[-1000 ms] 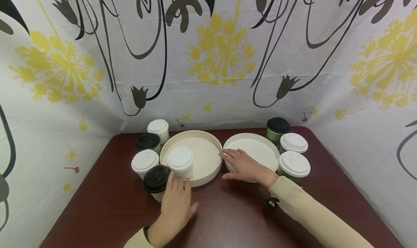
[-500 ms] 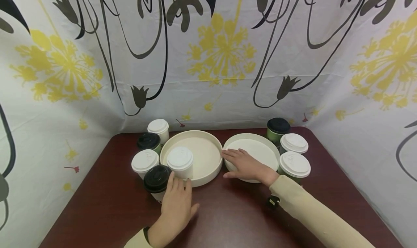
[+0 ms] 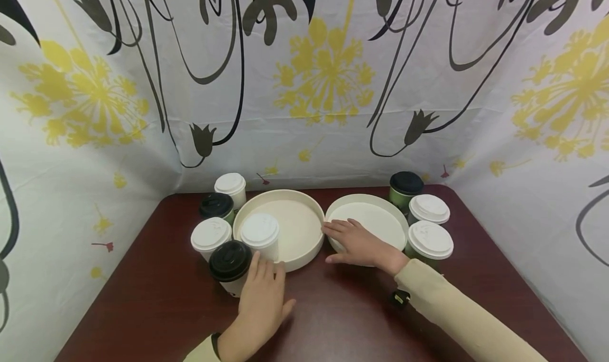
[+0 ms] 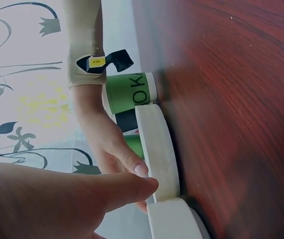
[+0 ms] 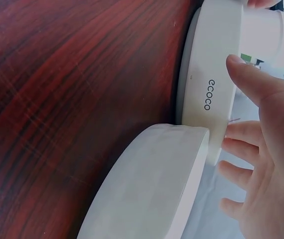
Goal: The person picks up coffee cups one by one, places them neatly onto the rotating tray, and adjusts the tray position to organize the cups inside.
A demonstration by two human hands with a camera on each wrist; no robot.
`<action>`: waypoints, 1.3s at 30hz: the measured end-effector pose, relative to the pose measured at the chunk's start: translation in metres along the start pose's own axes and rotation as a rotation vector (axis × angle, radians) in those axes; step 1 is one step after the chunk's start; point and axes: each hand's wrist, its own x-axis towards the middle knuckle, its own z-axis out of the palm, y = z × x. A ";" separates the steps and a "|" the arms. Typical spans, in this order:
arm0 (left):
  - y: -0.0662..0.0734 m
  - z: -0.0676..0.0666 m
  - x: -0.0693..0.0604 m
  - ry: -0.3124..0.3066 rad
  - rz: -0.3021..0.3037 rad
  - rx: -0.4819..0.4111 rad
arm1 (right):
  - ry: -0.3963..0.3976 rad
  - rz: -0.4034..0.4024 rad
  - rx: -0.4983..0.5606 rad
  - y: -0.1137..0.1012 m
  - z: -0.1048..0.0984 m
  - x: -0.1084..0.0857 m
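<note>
My left hand [image 3: 263, 298] has its fingers extended between the black-lidded paper cup [image 3: 230, 261] and the front rim of the larger cream round tray [image 3: 308, 256]. Whether its fingertips touch the cup or the rim cannot be told. Inside that tray, near its left front, stands a white cup with a white lid [image 3: 260, 231]. My right hand [image 3: 359, 243] reaches over the smaller white round tray [image 3: 387, 214], fingers extended and spread near where the two trays meet. In the right wrist view the right hand [image 5: 266, 144] holds nothing; the larger tray [image 5: 209, 74] bears printed letters.
Left of the larger tray stand more lidded cups: a white-lidded one [image 3: 211, 236], a black-lidded one [image 3: 216, 206] and another white-lidded one [image 3: 230, 185]. Right of the smaller tray are a black-lidded green cup [image 3: 406, 185] and two white-lidded cups [image 3: 430, 239]. Patterned cloth [image 3: 304, 156] encloses the table.
My left hand has shifted slightly to the right. The white-lidded cup in the larger tray sits a little further left. My right hand stays nearly still.
</note>
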 end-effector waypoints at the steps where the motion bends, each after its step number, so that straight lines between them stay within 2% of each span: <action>1: 0.000 0.001 0.000 0.004 0.003 0.001 | 0.002 -0.004 0.001 -0.001 0.000 -0.001; 5: 0.000 0.004 0.000 0.009 0.011 0.004 | 0.009 -0.014 0.009 -0.001 0.000 -0.001; 21: -0.001 0.002 -0.002 -0.037 -0.010 0.047 | 0.038 -0.018 -0.015 0.007 0.002 0.007; 32: 0.000 0.003 -0.002 -0.085 -0.025 0.049 | 0.003 0.009 -0.015 0.009 0.003 0.010; 39: 0.002 0.001 -0.003 -0.094 -0.005 0.037 | 0.002 0.012 0.004 0.005 0.002 0.007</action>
